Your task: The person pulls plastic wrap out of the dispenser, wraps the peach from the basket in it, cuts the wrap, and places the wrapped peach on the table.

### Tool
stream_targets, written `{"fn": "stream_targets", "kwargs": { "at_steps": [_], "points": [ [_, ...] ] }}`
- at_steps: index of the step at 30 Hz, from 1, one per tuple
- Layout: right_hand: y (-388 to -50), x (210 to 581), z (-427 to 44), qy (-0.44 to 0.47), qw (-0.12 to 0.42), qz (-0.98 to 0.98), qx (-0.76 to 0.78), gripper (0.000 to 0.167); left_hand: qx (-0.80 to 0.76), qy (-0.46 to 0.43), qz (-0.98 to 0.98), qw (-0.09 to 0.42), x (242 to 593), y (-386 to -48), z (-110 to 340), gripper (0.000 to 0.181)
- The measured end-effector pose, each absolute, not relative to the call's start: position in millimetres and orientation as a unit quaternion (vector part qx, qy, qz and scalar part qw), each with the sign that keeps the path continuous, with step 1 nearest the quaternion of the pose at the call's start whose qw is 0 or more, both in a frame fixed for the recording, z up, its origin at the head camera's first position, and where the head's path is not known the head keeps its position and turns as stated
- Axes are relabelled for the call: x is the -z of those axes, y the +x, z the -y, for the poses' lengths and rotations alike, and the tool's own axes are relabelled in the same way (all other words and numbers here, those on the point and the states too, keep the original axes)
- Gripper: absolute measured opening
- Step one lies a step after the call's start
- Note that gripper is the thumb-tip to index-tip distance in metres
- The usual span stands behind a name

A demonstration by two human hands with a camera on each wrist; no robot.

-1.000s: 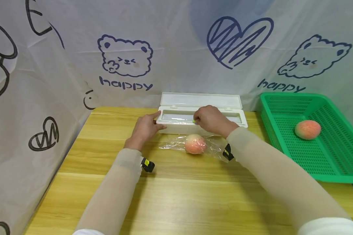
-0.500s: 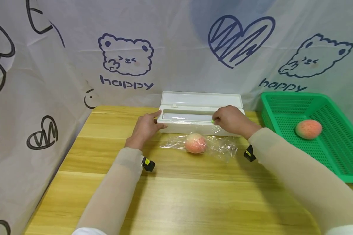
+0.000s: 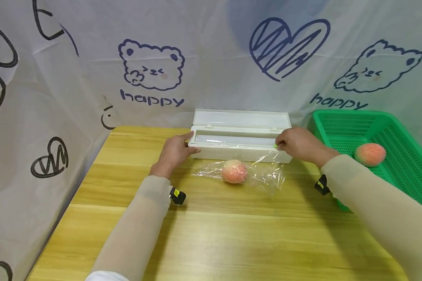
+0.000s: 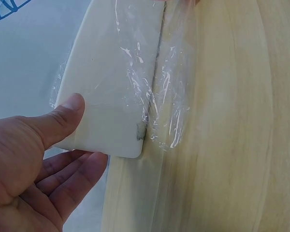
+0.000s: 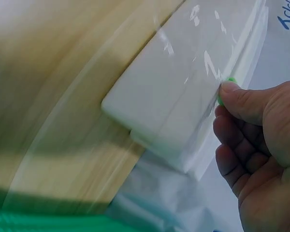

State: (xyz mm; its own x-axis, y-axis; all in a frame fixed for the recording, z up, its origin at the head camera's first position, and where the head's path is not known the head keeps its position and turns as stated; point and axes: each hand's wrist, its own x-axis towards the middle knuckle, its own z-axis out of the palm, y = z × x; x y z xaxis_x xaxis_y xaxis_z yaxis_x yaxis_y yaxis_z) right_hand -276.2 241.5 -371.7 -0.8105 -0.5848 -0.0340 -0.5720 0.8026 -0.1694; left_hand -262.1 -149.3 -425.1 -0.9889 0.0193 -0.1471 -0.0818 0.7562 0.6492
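A white cling film dispenser box stands at the back of the table, its lid raised. My left hand holds the box's left end, thumb on the front face. At the right end of the box my right hand pinches a small green slide cutter between thumb and finger. Clear cling film hangs over the front edge onto the table. A pink and cream peach lies wrapped in film before the box.
A green plastic basket stands to the right, close by the right forearm, with another peach in it. Behind the wooden table hangs a pale cloth with drawings.
My right hand has slid the green cutter rightward along the box, from near its middle to the right end. The left hand keeps its place on the box, and the wrapped peach stays put.
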Motion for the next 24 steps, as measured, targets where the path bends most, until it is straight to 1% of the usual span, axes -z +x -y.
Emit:
{"fn": "stream_targets", "kwargs": {
  "at_steps": [6,11,15,21,24],
  "points": [
    [-276,370,-260,-0.305,0.042,-0.95,0.055,0.012,-0.347,-0.019,-0.935,0.072,425,-263,150,0.077],
    [-276,369,-271,-0.316,0.047,-0.946,0.058,0.006,-0.348,-0.015,-0.935,0.07,425,-263,150,0.076],
    [-276,367,-279,-0.328,0.041,-0.943,0.04,0.01,-0.348,-0.02,-0.935,0.068,425,-262,150,0.076],
    [-275,368,-282,-0.349,0.012,-0.937,0.007,0.025,-0.346,-0.019,-0.936,0.065,424,-262,149,0.076],
    [-275,369,-281,-0.344,0.015,-0.939,0.003,0.026,-0.35,-0.02,-0.934,0.065,425,-263,150,0.076]
  ]
}}
